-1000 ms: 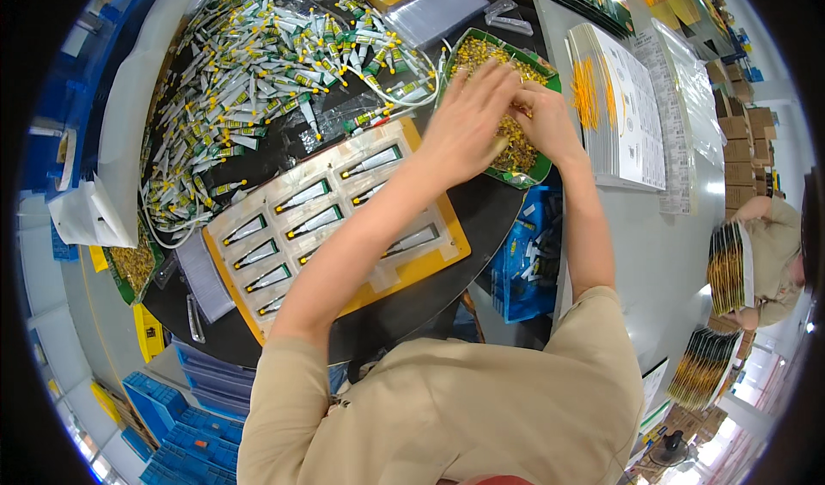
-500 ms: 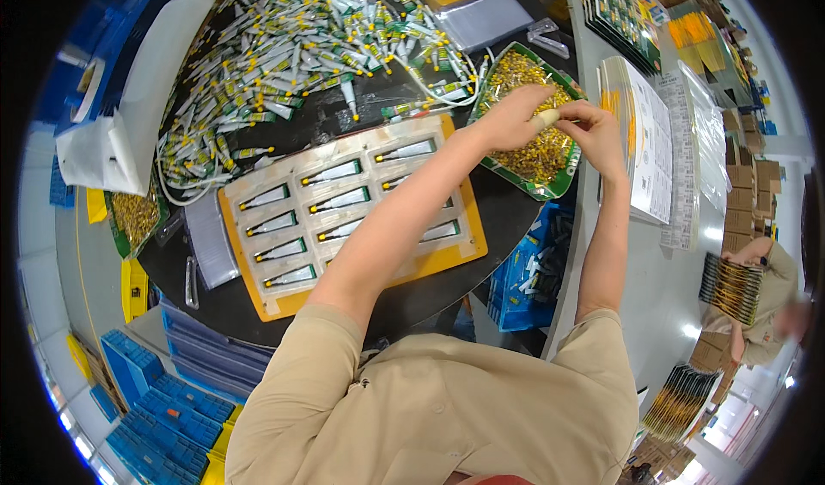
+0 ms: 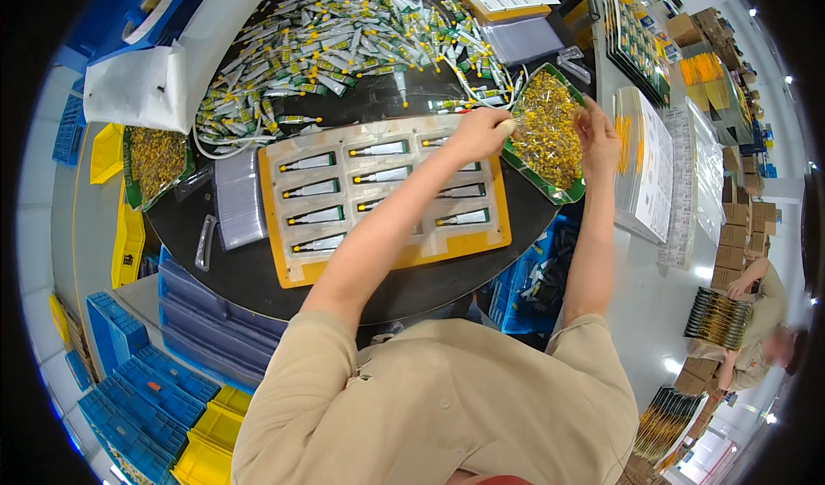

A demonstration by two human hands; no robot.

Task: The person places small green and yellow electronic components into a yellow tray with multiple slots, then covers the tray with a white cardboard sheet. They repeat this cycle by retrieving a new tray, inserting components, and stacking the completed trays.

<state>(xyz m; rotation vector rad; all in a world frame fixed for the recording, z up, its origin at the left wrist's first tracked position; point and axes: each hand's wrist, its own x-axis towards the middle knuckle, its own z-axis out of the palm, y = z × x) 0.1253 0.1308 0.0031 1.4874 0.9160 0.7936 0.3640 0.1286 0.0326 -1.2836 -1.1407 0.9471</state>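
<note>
The left hand [image 3: 483, 133], fingers drawn together, is at the left rim of the green tray [image 3: 563, 197] of yellow bits [image 3: 550, 141], the right hand [image 3: 597, 141] half-curled by its right rim, any hold unclear, while tubes [image 3: 315, 216] lie in the board [image 3: 464, 247] left of the tray.

Bright, even light fills the room here, shadows soft, and there are hard white glints flaring off the pale table [image 3: 640, 313] on the right, plus sheen on the plastic film [image 3: 709, 158]! Sharp through the middle, the right hand [image 3: 599, 139] looking slightly soft, while fisheye bending warps the rim, blue fringing near left, corners black.
</note>
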